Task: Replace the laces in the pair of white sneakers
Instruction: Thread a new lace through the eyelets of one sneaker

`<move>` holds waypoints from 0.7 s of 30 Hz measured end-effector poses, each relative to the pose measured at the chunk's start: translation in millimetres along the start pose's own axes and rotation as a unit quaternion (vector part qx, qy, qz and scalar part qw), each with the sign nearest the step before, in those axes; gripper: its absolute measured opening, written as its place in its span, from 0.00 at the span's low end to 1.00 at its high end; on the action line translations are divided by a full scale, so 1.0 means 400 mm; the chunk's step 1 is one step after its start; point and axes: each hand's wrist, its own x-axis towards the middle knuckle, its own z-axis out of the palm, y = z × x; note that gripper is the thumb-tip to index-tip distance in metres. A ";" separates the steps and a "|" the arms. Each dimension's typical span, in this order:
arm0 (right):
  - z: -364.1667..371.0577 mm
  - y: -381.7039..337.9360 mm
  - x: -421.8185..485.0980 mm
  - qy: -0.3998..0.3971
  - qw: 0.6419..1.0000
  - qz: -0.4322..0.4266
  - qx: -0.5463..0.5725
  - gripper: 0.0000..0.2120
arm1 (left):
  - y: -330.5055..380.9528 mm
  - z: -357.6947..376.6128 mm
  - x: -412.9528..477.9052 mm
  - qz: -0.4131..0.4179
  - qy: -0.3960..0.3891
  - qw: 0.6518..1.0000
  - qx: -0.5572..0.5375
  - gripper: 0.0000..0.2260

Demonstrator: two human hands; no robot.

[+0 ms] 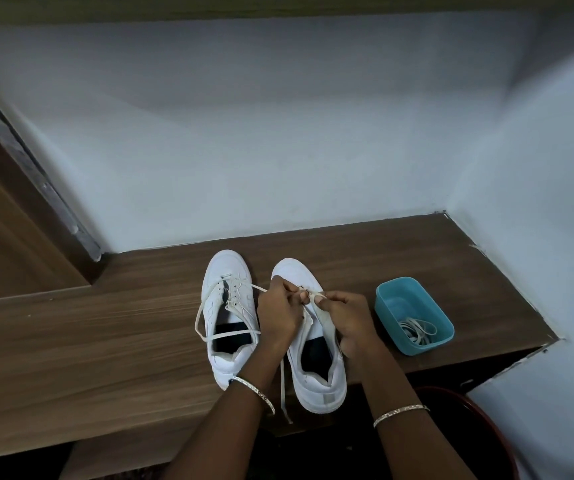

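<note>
Worktop (105, 334) of brown wood grain runs along a pale blue wall into a corner at the right. Near its middle, toe toward the wall, stands the left white low-top sneaker (225, 268). Its loose off-white flat lace (197, 320) is threaded only through the eyelets nearest the toe, loops out over the left side and crosses the shoe's opening.

Just beside it, the left hand (278, 313), with a thin silver bangle (254, 391) on the wrist, reaches over the right white low-top sneaker (320, 386). Its fingers are curled and pinch that shoe's pale flat lace (313, 295) above the eyelets. One end of this lace hangs down past the worktop's front edge between the two shoes.

The right hand (351, 320), wearing a second silver bangle (401, 412), rests against the shoe's right side and pinches the same lace between thumb and forefinger, close to the left hand's fingertips.

Toward the right end of the worktop, apart from the shoes, sits a teal rectangular plastic box (413, 348) holding a coil of white laces (419, 330).
</note>
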 end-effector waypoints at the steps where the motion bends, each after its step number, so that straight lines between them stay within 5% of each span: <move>1: 0.000 0.000 0.000 -0.002 1.000 0.002 0.003 0.04 | -0.003 0.000 0.004 -0.001 -0.003 1.000 -0.006 0.06; 17: -0.012 0.015 0.018 -0.044 0.997 0.014 0.055 0.03 | 0.012 0.025 -0.005 -0.049 0.043 0.997 -0.048 0.04; 21: -0.030 0.001 0.030 -0.076 0.981 0.101 0.145 0.14 | 0.010 0.023 0.004 -0.077 0.031 0.993 -0.082 0.05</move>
